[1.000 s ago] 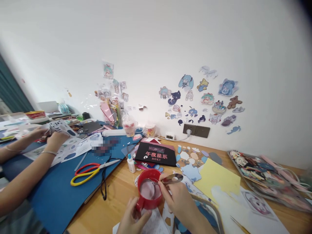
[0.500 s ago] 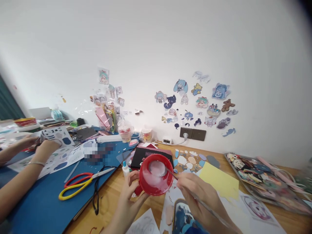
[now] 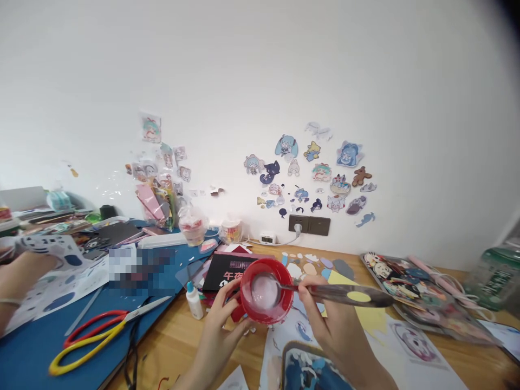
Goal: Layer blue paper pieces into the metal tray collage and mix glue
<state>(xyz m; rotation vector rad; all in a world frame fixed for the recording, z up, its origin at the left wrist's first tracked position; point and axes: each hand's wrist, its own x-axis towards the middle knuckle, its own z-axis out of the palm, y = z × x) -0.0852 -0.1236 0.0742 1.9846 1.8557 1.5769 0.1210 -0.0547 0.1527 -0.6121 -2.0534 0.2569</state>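
Note:
My left hand (image 3: 219, 319) is wrapped round the handle side of a red cup (image 3: 266, 292) and holds it tilted above the wooden table (image 3: 179, 336), its mouth turned toward me. Pale pink liquid shows inside. My right hand (image 3: 329, 319) pinches a metal spoon (image 3: 345, 294) by the handle. The spoon lies almost level, one end dipping into the cup, the broad end pointing right.
A small glue bottle (image 3: 194, 301) and red-and-yellow scissors (image 3: 97, 338) lie left of the cup on a blue mat (image 3: 49, 346). A black box (image 3: 227, 268), paper cut-outs (image 3: 312, 265), yellow paper (image 3: 374, 319) and sticker sheets (image 3: 410, 281) surround it. Another person's hand (image 3: 20, 271) holds paper at far left.
The cup was lifted off the table and tilted toward me. The spoon has swung from steep to nearly level. The view has shifted right.

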